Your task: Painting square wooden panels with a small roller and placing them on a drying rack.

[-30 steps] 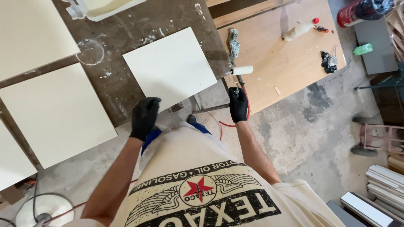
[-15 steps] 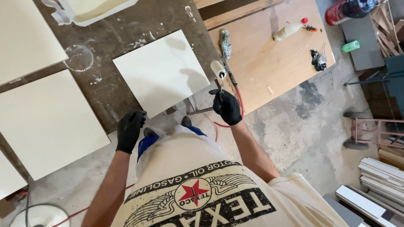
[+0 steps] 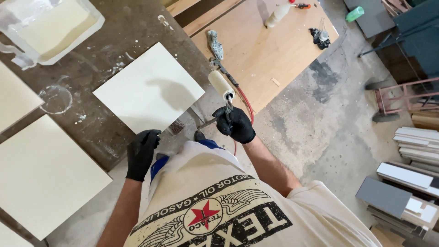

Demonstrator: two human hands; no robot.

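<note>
Two black-gloved hands work at the edge of a dark, paint-spattered counter (image 3: 91, 73). The right hand (image 3: 235, 124) has its fingers wrapped tight around the handle of a small paint roller (image 3: 221, 84), whose cream-coloured sleeve points up and away from the body, above the gap between the counter and a plywood board (image 3: 270, 50). The left hand (image 3: 141, 153) hangs loosely curled and holds nothing; its fingertips sit just beside the near corner of a square cream panel (image 3: 148, 93) that lies flat on the counter, though whether they touch it cannot be told. A second, larger cream panel (image 3: 43, 176) lies to the left, apart from the first, and a plastic paint tray (image 3: 52, 29) with cream paint stands at the far left corner of the counter. On the plywood board rest a crumpled rag (image 3: 215, 44), a pale bottle (image 3: 279, 13) and a small dark tool (image 3: 320, 37). A red cord (image 3: 247, 107) runs down past the right hand toward the concrete floor (image 3: 320, 119). Stacked white boards (image 3: 416, 146) lie on the floor at the right.
</note>
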